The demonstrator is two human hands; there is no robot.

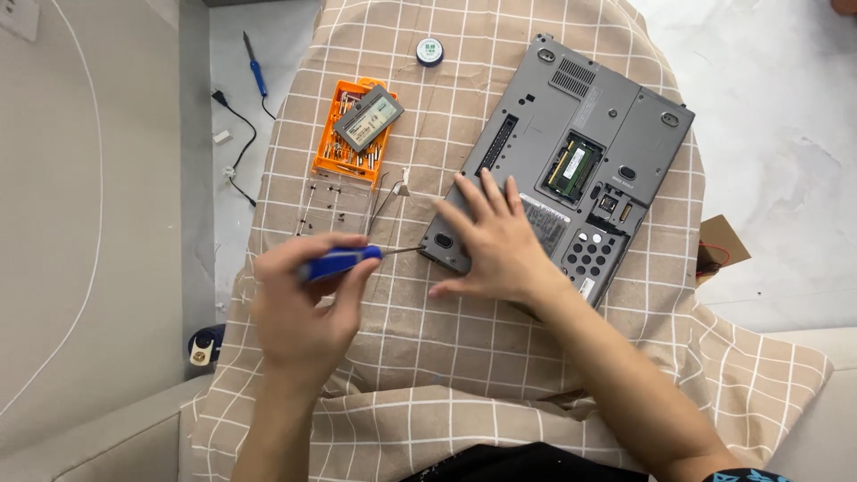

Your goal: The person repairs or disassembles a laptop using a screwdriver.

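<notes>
At centre frame, on a desk draped in a beige checked cloth point(500, 357), a grey laptop point(571, 152) lies upside down and turned at an angle, its base panel facing the camera. One bay stands uncovered, showing a green memory module point(573, 168), and the corner nearest the person carries a dark rubber foot point(444, 240). The right hand point(500, 245) rests flat on that corner with fingers spread, apparently to keep the machine from sliding on the cloth. The left hand point(303, 299) is closed around the blue handle of a screwdriver point(344, 261), held nearly level so that its thin shaft points at the laptop's lower-left edge, just beside the rubber foot.

Further out, at upper left of the cloth, an orange bit case point(348, 147) lies open with a grey hard drive point(368, 118) set on top of it. Small screws point(323, 203) lie in loose rows just below the case, apparently kept in order and within reach. A small round tin point(429, 51) sits near the top edge. Off the cloth, at upper left, lie a second blue-handled tool point(255, 70) and a black cable point(239, 143).
</notes>
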